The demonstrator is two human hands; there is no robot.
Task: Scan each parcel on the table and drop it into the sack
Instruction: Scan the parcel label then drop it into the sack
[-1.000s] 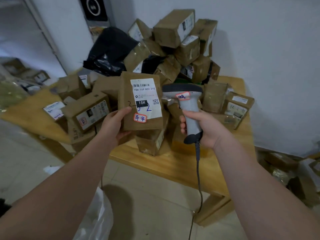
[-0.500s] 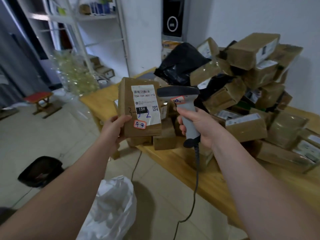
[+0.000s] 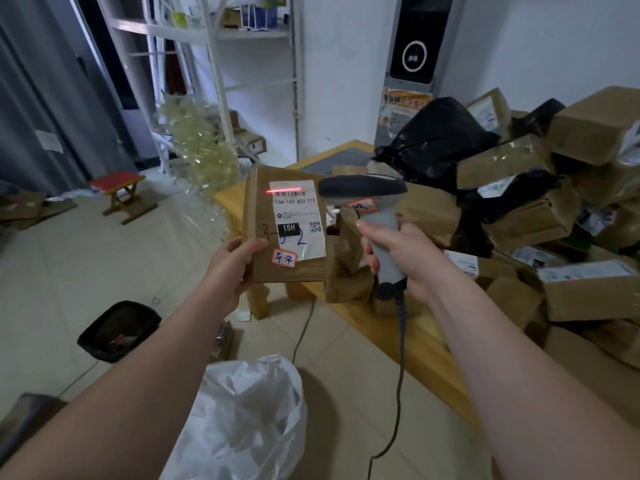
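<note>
- Count first: one parcel [image 3: 289, 237] in hand, one scanner [image 3: 372, 216], one white sack [image 3: 249, 420], and a heap of brown boxes [image 3: 554, 237] on the table that I can't count properly, well over a dozen. There's also one black plastic bag [image 3: 440, 140] sitting in the heap.
- My left hand [image 3: 232, 268] grips the parcel by its lower left corner, thumb on the front, and holds it upright with the label [image 3: 298, 220] facing me.
- My right hand [image 3: 405, 258] is wrapped round the scanner's grey handle, just to the right of the parcel. The scanner head is level with the top of the label.
- A red laser line [image 3: 283, 190] lies across the barcode at the top of the label.
- The parcel is up in the air off the table's corner, and the sack is on the floor below, between my forearms.
- The scanner's cable [image 3: 400, 358] hangs down past the table edge.
- The table [image 3: 398, 337] is light wood, and boxes cover most of what I can see of it.
- Room: pale tiled floor [image 3: 86, 271], white walls, one white metal shelf unit [image 3: 221, 81] at the back, one small red-topped stool [image 3: 119, 192], and one black bin [image 3: 117, 330] on the floor to my left.
</note>
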